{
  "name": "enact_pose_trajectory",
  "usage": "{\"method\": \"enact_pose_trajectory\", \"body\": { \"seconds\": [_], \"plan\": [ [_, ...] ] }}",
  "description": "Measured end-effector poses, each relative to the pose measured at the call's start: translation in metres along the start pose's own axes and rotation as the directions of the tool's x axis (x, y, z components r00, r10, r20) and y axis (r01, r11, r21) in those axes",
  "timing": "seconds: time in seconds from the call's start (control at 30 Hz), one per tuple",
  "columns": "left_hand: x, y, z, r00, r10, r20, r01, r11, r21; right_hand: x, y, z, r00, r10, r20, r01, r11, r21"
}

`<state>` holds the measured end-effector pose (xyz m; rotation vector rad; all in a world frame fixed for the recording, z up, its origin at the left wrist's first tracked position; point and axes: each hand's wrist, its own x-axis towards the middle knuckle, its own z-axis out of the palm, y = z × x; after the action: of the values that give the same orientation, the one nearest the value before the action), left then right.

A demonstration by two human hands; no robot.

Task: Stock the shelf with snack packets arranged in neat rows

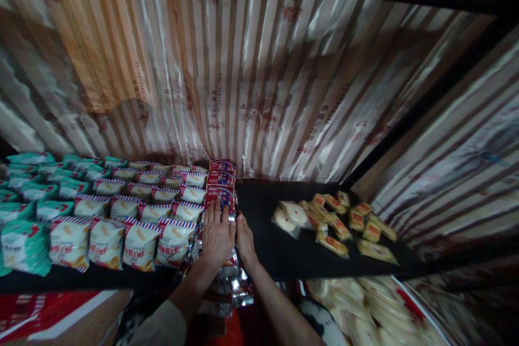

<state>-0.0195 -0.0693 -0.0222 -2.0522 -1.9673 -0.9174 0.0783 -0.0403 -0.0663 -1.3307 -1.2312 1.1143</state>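
Observation:
Rows of red snack packets (221, 194) stand near the middle of the dark shelf, their printed fronts tilted up. My left hand (218, 230) lies flat on top of the nearer packets, its fingers stretched forward. Against their right side rests my right hand (245, 239), fingers straight and its palm turned inward. Silver-edged packet ends (239, 286) hang below my wrists at the shelf's front edge; part of that strip is hidden by my forearms. Just left of my left hand stand white puffed snack bags (176, 243) with red lettering and striped tops.
Green snack bags (26, 248) fill the far left. On the right of the black shelf (259, 194) lie yellow-wrapped packets (332, 244) and clear-wrapped round white pieces (290, 217). Below, an open carton (377, 308) holds pale round goods. Pleated printed sheeting (259, 81) hangs behind.

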Motion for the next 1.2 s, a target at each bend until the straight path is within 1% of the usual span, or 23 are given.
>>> {"method": "enact_pose_trajectory", "body": {
  "seconds": [0.07, 0.23, 0.37, 0.53, 0.63, 0.73, 0.83, 0.9, 0.97, 1.03, 1.1, 1.17, 1.2],
  "plan": [
    [0.0, 0.0, -0.001, 1.0, 0.006, -0.003, -0.006, 1.0, 0.017, -0.001, -0.002, 0.001, 1.0, -0.008, 0.008, 0.008, 1.0, -0.002],
    [-0.001, -0.001, 0.001, 1.0, 0.019, -0.014, -0.018, 1.0, 0.023, -0.001, -0.002, 0.004, 0.999, 0.034, -0.015, -0.035, 0.999, -0.024],
    [-0.002, 0.0, 0.002, 1.0, 0.007, -0.021, -0.006, 1.0, 0.019, -0.001, -0.001, 0.005, 1.0, 0.013, 0.013, -0.012, 1.0, -0.004],
    [-0.001, -0.001, -0.002, 1.0, 0.02, -0.002, -0.019, 1.0, 0.017, -0.001, -0.004, -0.001, 0.998, 0.027, 0.059, -0.025, 0.999, -0.026],
    [-0.002, -0.001, -0.005, 1.0, 0.022, -0.004, -0.022, 1.0, -0.004, -0.004, -0.006, -0.007, 1.0, 0.017, 0.019, -0.015, 0.998, -0.059],
    [-0.002, -0.001, -0.008, 1.0, 0.006, 0.007, -0.006, 1.0, -0.015, -0.014, -0.008, -0.015, 0.999, 0.01, -0.03, -0.013, 0.994, -0.105],
    [-0.003, 0.001, -0.015, 1.0, 0.016, 0.016, -0.015, 0.999, -0.039, -0.031, -0.01, -0.023, 0.999, -0.024, -0.044, 0.017, 0.989, -0.149],
    [-0.007, 0.003, -0.024, 0.999, 0.034, 0.003, -0.033, 0.997, -0.068, -0.045, -0.013, -0.029, 0.997, -0.055, -0.05, 0.047, 0.986, -0.159],
    [-0.018, 0.003, -0.036, 0.999, 0.044, -0.029, -0.048, 0.992, -0.116, -0.06, -0.014, -0.034, 0.994, -0.091, -0.062, 0.079, 0.983, -0.166],
    [-0.037, 0.001, -0.049, 0.997, 0.006, -0.082, -0.021, 0.983, -0.184, -0.075, -0.013, -0.04, 0.99, -0.118, -0.072, 0.104, 0.979, -0.177],
    [-0.063, -0.007, -0.059, 0.983, -0.106, -0.149, 0.065, 0.963, -0.261, -0.09, -0.01, -0.046, 0.99, -0.127, -0.065, 0.113, 0.976, -0.188],
    [-0.092, -0.021, -0.063, 0.943, -0.259, -0.209, 0.183, 0.929, -0.323, -0.104, -0.005, -0.051, 0.992, -0.118, -0.04, 0.109, 0.975, -0.194],
    [-0.106, -0.03, -0.062, 0.912, -0.337, -0.234, 0.248, 0.907, -0.339, -0.111, -0.003, -0.053, 0.993, -0.113, -0.029, 0.105, 0.975, -0.197]
  ]
}}
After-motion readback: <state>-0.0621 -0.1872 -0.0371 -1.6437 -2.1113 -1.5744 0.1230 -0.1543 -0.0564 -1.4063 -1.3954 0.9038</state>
